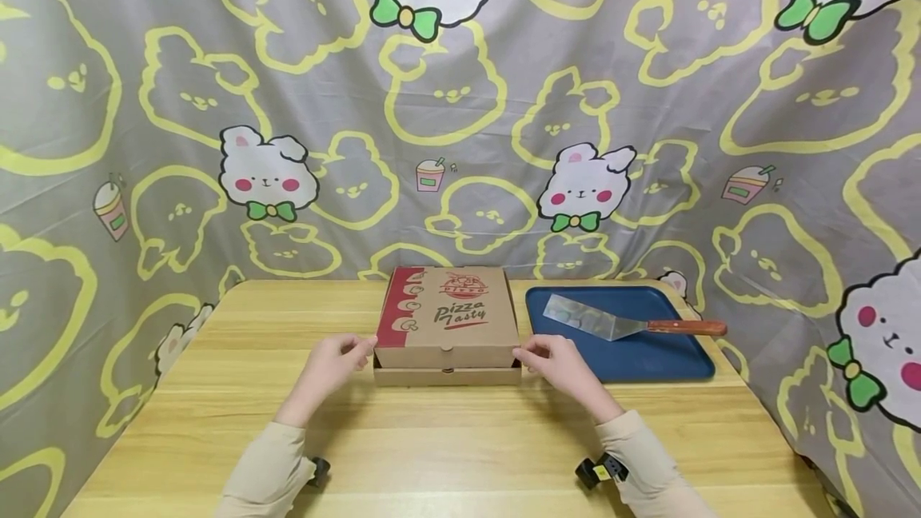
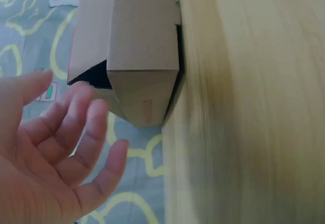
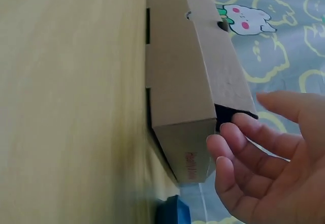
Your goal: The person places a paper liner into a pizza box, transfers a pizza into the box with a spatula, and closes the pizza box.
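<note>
A brown cardboard pizza box (image 1: 448, 376) sits on the table, its front facing me. Its printed lid (image 1: 468, 318), with a red strip down the left, is raised a little at the front, leaving dark gaps at the corners. My left hand (image 1: 332, 366) pinches the lid's front left corner between thumb and fingers. At the front right corner my right hand (image 1: 561, 366) does likewise. In the right wrist view, the fingertips (image 3: 238, 120) reach under the lid flap and the thumb is at its outer edge. The inside of the box is hidden.
To the right of the box lies a blue tray (image 1: 619, 366). Across it rests a spatula (image 1: 626, 328) with a metal blade and a wooden handle that sticks out past the tray's right rim. A patterned curtain (image 1: 489, 142) hangs behind the wooden table (image 1: 446, 446).
</note>
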`<action>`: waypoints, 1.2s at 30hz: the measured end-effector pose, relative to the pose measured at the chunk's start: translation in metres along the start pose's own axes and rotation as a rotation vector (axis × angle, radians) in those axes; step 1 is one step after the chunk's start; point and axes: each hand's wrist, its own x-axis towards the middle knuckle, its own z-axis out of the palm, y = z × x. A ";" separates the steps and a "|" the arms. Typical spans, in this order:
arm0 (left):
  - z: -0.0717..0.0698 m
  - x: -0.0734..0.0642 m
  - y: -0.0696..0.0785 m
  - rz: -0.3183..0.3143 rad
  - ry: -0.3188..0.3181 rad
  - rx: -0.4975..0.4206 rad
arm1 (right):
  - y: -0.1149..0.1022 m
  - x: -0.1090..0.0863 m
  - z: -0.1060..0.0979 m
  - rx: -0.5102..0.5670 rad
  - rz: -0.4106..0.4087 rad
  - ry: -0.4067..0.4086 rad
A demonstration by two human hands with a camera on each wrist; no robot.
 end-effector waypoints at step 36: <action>0.021 0.004 -0.015 -0.368 -0.212 -0.843 | 0.011 0.005 0.020 0.832 0.439 -0.063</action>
